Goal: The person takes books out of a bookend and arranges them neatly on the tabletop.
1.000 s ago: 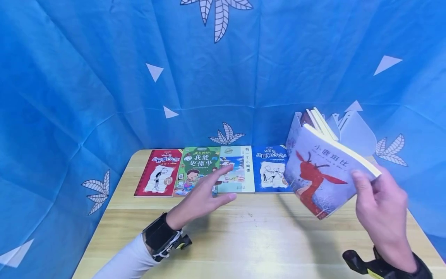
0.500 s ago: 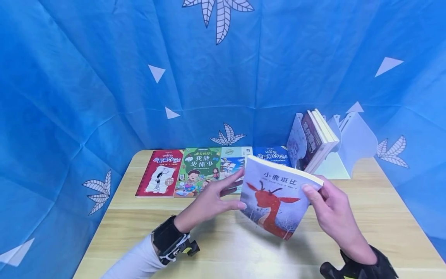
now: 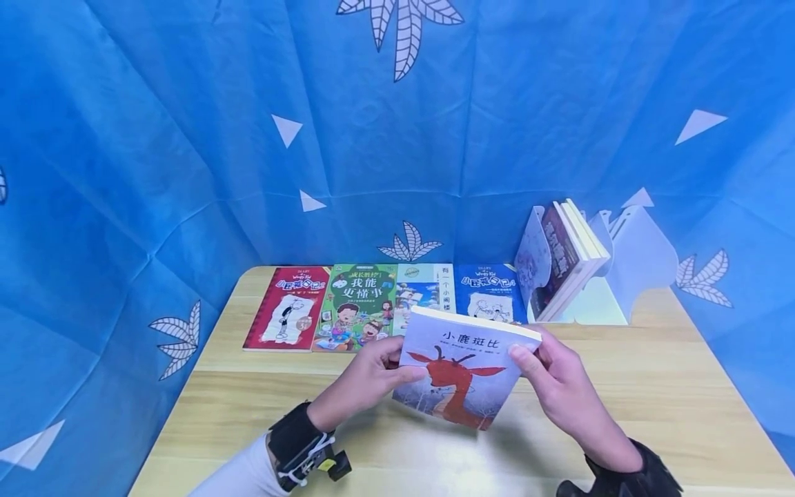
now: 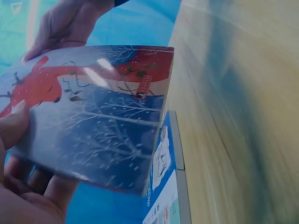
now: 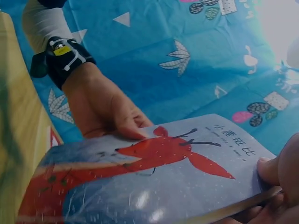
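A thin paperback book (image 3: 462, 369) with a red deer on a grey-purple cover is held above the table, tilted, cover facing up. My left hand (image 3: 369, 379) grips its left edge, thumb on the cover and fingers behind. At the upper right edge my right hand (image 3: 568, 386) pinches it, thumb on the front. In the left wrist view the deer book (image 4: 107, 116) sits between both hands, with its lower edge close to the flat books. The right wrist view shows the left thumb on the far edge of the cover (image 5: 154, 172).
Along the table's back edge lie a red book (image 3: 288, 310), a green book (image 3: 357, 307), a pale book (image 3: 425, 286) and a blue book (image 3: 487, 293). At the back right, a white book stand (image 3: 642, 255) holds several leaning books (image 3: 568, 259). Blue curtain (image 3: 348, 138) surrounds the table (image 3: 652, 386).
The deer book has moved left and down from near the book stand, carried by my right hand. My left hand, empty a second ago, now grips its left edge.
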`<state>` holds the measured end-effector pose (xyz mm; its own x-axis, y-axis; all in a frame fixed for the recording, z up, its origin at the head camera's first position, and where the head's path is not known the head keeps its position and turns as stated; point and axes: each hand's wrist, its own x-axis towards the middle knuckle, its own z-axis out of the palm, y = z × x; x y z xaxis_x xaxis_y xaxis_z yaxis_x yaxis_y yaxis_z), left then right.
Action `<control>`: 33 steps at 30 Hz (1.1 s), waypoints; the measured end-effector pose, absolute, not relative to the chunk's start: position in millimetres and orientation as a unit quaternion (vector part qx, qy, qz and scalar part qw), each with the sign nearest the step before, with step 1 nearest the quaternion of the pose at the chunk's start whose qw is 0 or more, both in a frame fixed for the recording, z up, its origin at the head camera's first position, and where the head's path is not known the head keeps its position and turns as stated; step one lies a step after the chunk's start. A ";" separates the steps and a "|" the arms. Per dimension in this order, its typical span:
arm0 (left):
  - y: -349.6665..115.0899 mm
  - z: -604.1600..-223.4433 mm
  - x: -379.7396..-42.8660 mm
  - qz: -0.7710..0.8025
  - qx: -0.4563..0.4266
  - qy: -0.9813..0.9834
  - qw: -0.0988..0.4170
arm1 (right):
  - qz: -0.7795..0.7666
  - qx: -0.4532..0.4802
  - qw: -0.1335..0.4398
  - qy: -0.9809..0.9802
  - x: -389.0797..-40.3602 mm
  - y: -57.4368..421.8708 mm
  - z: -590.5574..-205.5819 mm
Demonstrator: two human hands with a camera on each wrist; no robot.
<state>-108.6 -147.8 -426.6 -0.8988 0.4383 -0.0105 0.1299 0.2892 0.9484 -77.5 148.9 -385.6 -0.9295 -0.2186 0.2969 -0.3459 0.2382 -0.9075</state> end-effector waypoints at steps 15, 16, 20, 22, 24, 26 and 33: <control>-199.2 -423.6 -91.9 0.588 0.097 0.796 0.106 | 0.617 0.207 -0.037 -0.759 -81.6 140.7 -393.1; -204.5 -423.0 -91.5 0.585 0.084 0.800 0.103 | 0.612 0.206 -0.035 -0.763 -82.0 142.3 -393.7; -227.9 -423.3 -90.6 0.576 0.024 0.811 0.100 | 0.599 0.198 -0.027 -0.776 -82.6 149.0 -394.9; -240.9 -425.3 -89.7 0.572 -0.005 0.814 0.103 | 0.593 0.191 -0.025 -0.782 -82.4 152.0 -394.8; -254.2 -428.3 -88.1 0.563 -0.034 0.818 0.111 | 0.590 0.185 -0.024 -0.785 -82.4 154.2 -394.8; -267.2 -431.8 -85.7 0.558 -0.067 0.818 0.123 | 0.588 0.178 -0.024 -0.789 -82.5 155.9 -395.2; -316.0 -447.3 -69.6 0.518 -0.154 0.826 0.158 | 0.586 0.173 -0.019 -0.791 -83.6 158.8 -397.8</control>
